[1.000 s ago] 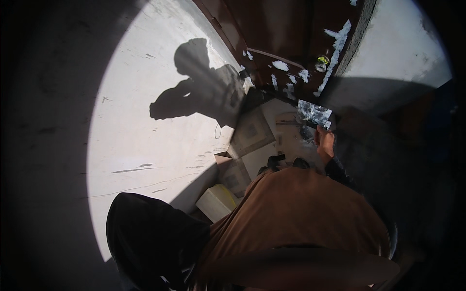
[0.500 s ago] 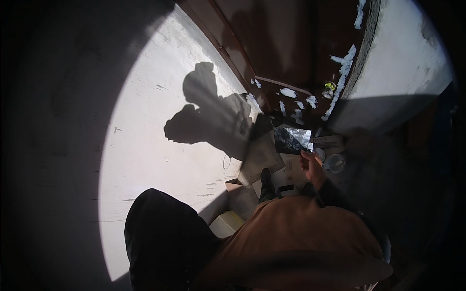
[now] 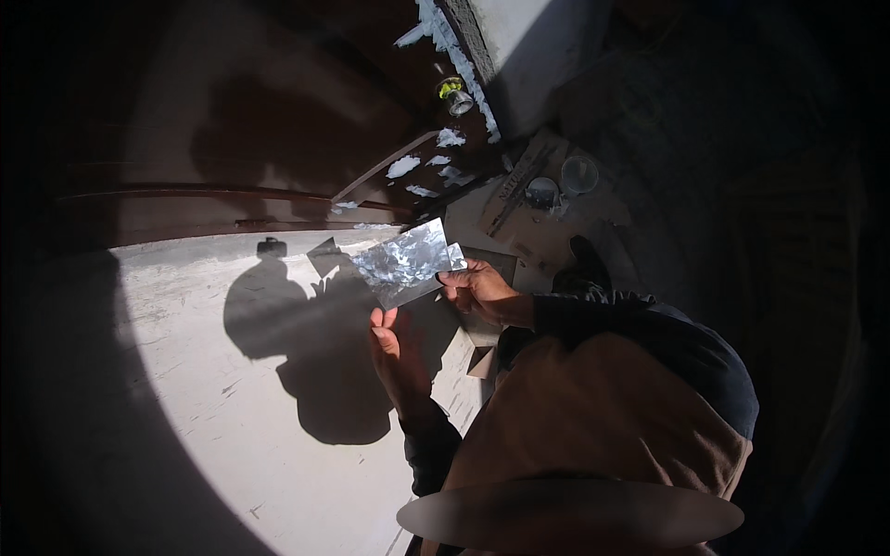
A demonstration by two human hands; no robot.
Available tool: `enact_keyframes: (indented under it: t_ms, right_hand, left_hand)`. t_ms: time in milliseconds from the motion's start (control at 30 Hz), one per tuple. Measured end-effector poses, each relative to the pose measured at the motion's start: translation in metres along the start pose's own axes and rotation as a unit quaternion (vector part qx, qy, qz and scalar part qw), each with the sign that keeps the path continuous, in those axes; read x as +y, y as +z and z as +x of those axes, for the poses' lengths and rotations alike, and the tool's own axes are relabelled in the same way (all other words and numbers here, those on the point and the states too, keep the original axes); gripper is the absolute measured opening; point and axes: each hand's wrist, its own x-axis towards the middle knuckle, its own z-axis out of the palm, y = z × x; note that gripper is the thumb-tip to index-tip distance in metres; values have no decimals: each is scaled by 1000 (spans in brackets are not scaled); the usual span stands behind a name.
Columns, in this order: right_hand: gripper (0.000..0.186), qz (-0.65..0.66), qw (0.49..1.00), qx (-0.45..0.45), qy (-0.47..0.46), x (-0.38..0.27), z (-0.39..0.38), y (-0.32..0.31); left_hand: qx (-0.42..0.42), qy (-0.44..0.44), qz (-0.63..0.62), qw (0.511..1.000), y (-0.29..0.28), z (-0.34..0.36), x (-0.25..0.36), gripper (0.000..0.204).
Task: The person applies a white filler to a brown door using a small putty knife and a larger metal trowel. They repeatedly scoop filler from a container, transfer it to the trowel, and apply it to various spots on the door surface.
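Observation:
My right hand (image 3: 477,287) grips a thin, flat rectangular metal plate (image 3: 400,264) by its near right edge, thumb on top. The plate shines with a mottled silvery glare, and a small pale tab sticks out beside the thumb. My left hand (image 3: 397,357) is raised just below the plate's lower corner. Its fingers point up with the thumb apart, holding nothing; whether a fingertip touches the plate I cannot tell. Beyond the plate is a dark brown door (image 3: 306,139) with white, putty-like patches (image 3: 404,167) and a round knob (image 3: 454,95) partly covered in yellow-green.
A sunlit white wall (image 3: 204,398) on the left carries my shadow. Flattened cardboard (image 3: 505,218) covers the floor by the door. On it stand an open tub with whitish contents (image 3: 542,193) and a clear round container (image 3: 579,173). A pale wall (image 3: 528,56) flanks the door.
My view has swung to the right, shifting the door leftward in it. My left hand has come into sight beside the plate. The plate, still in my right hand, is raised and catches more light.

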Motion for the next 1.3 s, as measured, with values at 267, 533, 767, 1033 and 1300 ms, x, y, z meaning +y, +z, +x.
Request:
enact_keyframes:
  t_ms: [267, 533, 767, 1033, 1300]
  right_hand:
    - [22, -90, 992, -5, -93, -22, -15, -87]
    - [21, -528, 729, 388, -197, -90, 66, -421]
    - [34, -705, 544, 414, -192, -130, 198, -649]
    - [41, -822, 357, 430, -106, -113, 281, -714]
    - [26, -737, 472, 480, -61, -102, 242, -674]
  left_hand:
    - [-207, 10, -100, 973, 72, 76, -94, 42]
    - [-223, -139, -208, 942, 150, 126, -224, 39]
    - [-239, -239, -189, 922, 175, 173, -389, 33]
    - [-118, -269, -57, 954, 128, 185, -490, 17]
    - [-128, -28, 36, 991, 154, 209, -398, 54]
